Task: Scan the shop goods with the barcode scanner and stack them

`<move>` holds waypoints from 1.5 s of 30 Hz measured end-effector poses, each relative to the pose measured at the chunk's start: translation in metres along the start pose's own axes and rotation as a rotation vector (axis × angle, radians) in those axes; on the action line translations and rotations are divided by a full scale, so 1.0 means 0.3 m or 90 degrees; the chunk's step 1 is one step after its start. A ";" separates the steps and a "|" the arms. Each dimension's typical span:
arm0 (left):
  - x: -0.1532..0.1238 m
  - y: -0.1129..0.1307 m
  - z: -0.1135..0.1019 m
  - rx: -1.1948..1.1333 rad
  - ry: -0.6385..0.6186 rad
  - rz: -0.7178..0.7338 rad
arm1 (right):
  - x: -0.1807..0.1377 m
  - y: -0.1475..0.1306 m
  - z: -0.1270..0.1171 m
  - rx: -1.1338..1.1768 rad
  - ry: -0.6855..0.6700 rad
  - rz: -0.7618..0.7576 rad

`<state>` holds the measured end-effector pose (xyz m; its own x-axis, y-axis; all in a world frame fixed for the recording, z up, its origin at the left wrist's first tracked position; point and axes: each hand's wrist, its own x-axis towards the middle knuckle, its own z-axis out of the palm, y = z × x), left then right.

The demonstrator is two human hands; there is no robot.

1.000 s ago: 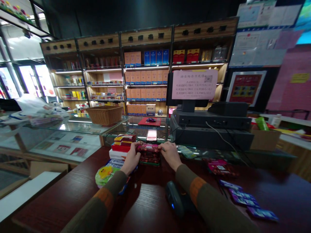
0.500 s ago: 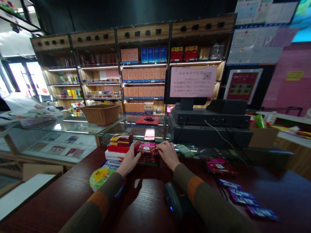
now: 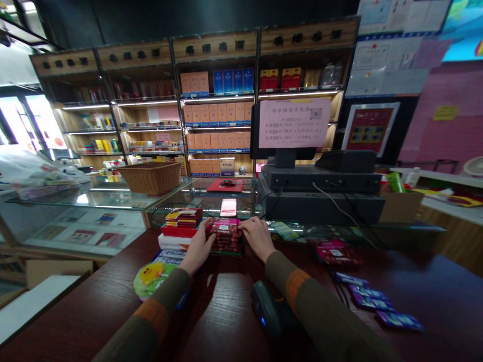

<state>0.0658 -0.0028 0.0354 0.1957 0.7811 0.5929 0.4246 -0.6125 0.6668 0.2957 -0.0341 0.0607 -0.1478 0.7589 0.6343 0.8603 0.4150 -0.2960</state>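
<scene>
From the head camera I look down at a dark wooden bench [image 3: 113, 301]. My left hand [image 3: 199, 246] and my right hand [image 3: 257, 237] are both out in front of me. They sit at the two ends of a stack of dark red packs [image 3: 225, 236]. The stack rests on the bench, near its far edge, right in the middle of the picture. My left hand presses its fingers on the left end of the top pack. My right hand curls its fingers over the right end. So both hands are closed on the stack, one on each side.

Just to the left of the stack is another pile of red and white boxes [image 3: 180, 229], and it touches my left hand. In front of that pile lies a round green and yellow packet [image 3: 151, 275] with a little duck face on it. Near my right sleeve lies a black scanner [image 3: 266, 311] with a small blue light.

To the right, well apart from my hands, lies a pink packet [image 3: 334, 251]. Closer to me on that side is a row of purple packets [image 3: 372, 301].

Behind the stack stands a pink phone [image 3: 228, 207] on a glass counter. A woven basket [image 3: 150, 177] sits further left on the glass. A black till [image 3: 320, 191] with a pink paper sign [image 3: 294, 123] stands to the right. Shelves [image 3: 219, 125] full of orange boxes fill the back wall.
</scene>
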 end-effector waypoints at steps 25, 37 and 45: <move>-0.042 0.266 0.025 0.234 0.023 0.086 | -0.226 0.100 -0.212 -0.057 -0.042 0.049; -0.010 0.433 0.250 0.235 -0.084 0.161 | -0.391 0.277 -0.410 -0.113 -0.011 0.138; 0.014 0.536 0.415 0.237 -0.173 0.191 | -0.491 0.411 -0.523 -0.143 0.009 0.183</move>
<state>0.2448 -0.0829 0.0890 0.5565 0.6126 0.5613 0.5896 -0.7672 0.2528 0.5001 -0.1734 0.0428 0.1210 0.8207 0.5584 0.9517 0.0639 -0.3002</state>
